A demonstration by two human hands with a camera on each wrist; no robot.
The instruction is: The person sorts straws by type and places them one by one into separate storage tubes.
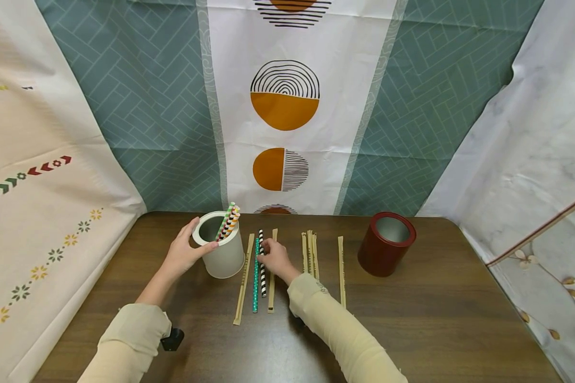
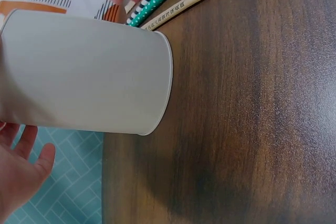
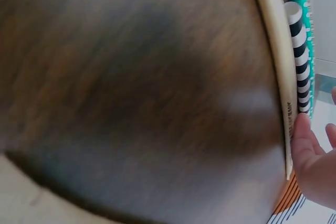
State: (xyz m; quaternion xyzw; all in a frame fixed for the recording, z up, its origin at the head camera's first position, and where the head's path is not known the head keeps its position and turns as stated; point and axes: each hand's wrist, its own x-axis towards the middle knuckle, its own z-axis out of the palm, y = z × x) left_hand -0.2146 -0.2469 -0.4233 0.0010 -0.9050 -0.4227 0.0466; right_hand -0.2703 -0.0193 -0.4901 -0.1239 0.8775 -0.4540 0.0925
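Observation:
My left hand [image 1: 184,251] grips the white can [image 1: 224,260] by its rim, thumb at the front and fingers at the far left side. Several patterned paper straws [image 1: 229,223] lean in that can, their tops above the rim. On the table, my right hand [image 1: 279,260] pinches a black-and-white striped straw [image 1: 263,282] near its upper half. A teal dotted straw [image 1: 255,290] lies just left of it. Paper-wrapped straws lie on both sides, one at the left [image 1: 241,290] and another [image 1: 271,300] partly under the right hand.
Farther right lie several more wrapped straws [image 1: 310,250], and a single wrapped straw [image 1: 342,266] apart from them. A dark red can [image 1: 385,250] stands at the right of the wooden table [image 1: 441,319]. A patterned cloth [image 1: 167,133] hangs behind the back edge.

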